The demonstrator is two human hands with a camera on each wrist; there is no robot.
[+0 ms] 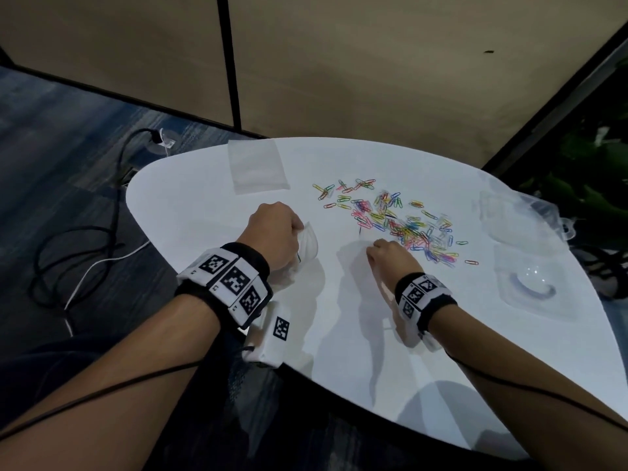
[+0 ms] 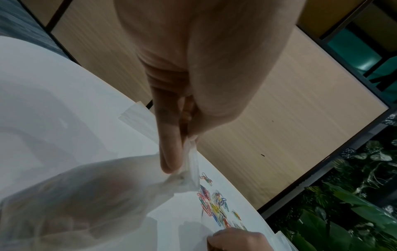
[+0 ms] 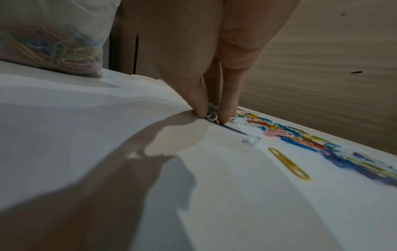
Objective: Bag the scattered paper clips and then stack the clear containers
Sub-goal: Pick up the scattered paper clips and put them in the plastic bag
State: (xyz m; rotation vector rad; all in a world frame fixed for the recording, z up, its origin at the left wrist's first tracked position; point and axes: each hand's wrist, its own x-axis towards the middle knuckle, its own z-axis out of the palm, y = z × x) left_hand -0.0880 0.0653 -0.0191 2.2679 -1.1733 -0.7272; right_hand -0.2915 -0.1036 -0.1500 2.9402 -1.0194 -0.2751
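Coloured paper clips (image 1: 401, 222) lie scattered across the middle of the white table (image 1: 217, 198). My left hand (image 1: 277, 234) pinches the rim of a clear plastic bag (image 2: 103, 186) that holds several clips (image 3: 55, 51). My right hand (image 1: 387, 256) is at the near edge of the pile, thumb and fingertips (image 3: 225, 112) pinching a few clips (image 3: 212, 115) against the table. Two clear containers (image 1: 509, 215) (image 1: 530, 283) sit at the right side of the table.
A flat spare plastic bag (image 1: 258, 168) lies at the far left of the table. Cables (image 1: 85, 246) trail on the dark carpet to the left. A beige partition wall (image 1: 373, 79) stands behind the table, with green plants (image 1: 594, 171) at the right.
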